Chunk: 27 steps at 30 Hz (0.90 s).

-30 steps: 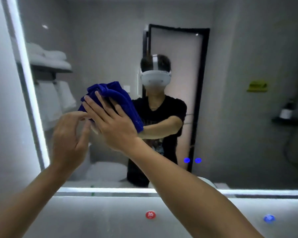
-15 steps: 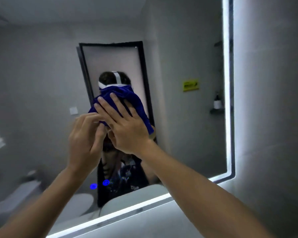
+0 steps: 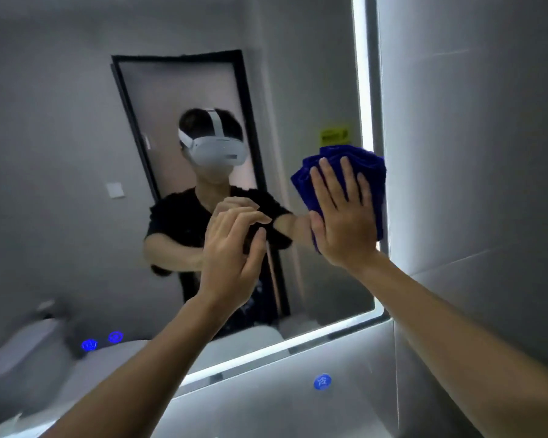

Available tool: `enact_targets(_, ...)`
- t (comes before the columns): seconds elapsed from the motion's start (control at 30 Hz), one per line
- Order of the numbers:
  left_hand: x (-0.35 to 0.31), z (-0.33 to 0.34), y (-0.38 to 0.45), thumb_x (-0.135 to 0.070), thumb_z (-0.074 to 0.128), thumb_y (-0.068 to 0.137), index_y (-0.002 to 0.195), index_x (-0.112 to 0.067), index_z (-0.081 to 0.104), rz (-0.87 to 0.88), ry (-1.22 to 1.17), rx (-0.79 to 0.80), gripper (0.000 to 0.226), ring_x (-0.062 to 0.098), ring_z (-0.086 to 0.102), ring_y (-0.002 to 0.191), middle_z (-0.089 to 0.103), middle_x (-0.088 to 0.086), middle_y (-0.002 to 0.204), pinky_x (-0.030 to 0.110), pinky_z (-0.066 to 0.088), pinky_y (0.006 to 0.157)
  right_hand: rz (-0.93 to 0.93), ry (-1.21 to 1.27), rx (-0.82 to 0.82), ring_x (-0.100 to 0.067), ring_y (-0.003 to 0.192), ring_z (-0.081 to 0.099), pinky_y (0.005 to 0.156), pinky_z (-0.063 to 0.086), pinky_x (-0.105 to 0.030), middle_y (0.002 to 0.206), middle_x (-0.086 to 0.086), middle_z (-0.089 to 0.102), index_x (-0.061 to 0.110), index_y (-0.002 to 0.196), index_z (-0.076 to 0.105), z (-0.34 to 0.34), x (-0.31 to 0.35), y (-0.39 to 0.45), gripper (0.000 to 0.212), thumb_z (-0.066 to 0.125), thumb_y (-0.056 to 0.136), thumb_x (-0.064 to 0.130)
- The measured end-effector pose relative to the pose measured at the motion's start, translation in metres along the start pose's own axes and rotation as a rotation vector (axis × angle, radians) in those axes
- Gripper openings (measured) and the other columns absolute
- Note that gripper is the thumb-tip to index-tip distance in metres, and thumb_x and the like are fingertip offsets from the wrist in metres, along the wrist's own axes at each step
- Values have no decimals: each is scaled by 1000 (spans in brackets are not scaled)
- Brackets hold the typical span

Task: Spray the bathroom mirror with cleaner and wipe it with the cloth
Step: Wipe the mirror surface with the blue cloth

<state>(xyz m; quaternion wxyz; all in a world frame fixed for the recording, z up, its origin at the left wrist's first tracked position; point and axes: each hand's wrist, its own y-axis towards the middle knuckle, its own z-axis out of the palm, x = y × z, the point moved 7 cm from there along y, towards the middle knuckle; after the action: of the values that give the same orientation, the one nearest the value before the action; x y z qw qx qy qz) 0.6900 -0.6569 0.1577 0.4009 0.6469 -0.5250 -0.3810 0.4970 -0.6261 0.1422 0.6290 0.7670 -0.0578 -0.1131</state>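
1 mirror (image 3: 76, 153), 1 blue cloth (image 3: 358, 162), 2 hands (image 3: 231, 254), 1 blue wall button (image 3: 322, 381).

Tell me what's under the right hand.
The blue cloth, bunched, pressed flat by the right hand against the mirror near its lit right edge. The glass behind it is hidden.

The cloth (image 3: 369, 172) is deep blue. The mirror (image 3: 76, 153) has a glowing white light strip (image 3: 359, 74) at its edge, and it reflects grey walls, a black-framed door (image 3: 184, 90) and a yellow sign (image 3: 334, 135).
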Motion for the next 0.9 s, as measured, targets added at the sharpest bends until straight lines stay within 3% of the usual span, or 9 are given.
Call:
enact_targets(0.17,-5,12,-38,-17,51,96,102,-8,66,-58,-8,32,19,18,57,107,64,3,105,46,47,90,142,-28,5,-35,150,18,121,18,-54,161,-11,26,10,155,25,6,-25,-36,56,29,103,30)
enact_targets(0.33,16,-2,-84,-15,54,96,101,-7,67,-123,19,56,16,14,57,101,65,2,101,42,48,87,91,-9,2,-40,149,18,120,18,-56,160,-12,24,7,154,26,9,-2,-59,58,28,102,32)
enact_targets(0.53,49,-47,-145,-10,53,94,97,-5,67,-217,45,-3,16,19,59,95,66,3,98,40,49,81,-89,17,10,-46,142,27,110,27,-56,152,-20,38,3,148,35,33,84,-157,58,36,100,36)
enact_targets(0.67,71,-86,-194,-6,51,93,94,-3,67,-261,68,-39,17,20,60,91,66,4,94,40,49,79,-390,50,31,-37,140,32,94,38,-49,144,-12,46,9,144,41,39,160,-193,59,54,89,27)
enact_targets(0.77,85,-118,-222,-7,49,94,93,-3,68,-279,124,-20,19,23,61,92,67,4,94,40,49,80,-405,73,38,-36,141,31,101,33,-49,146,-11,45,10,147,39,41,209,-200,64,58,87,23)
enact_targets(0.9,111,-177,-248,-10,49,95,94,-2,68,-346,210,-60,21,22,61,91,68,5,95,37,49,81,-473,165,63,-33,142,30,97,37,-45,157,-7,35,11,145,44,39,307,-190,65,62,84,23)
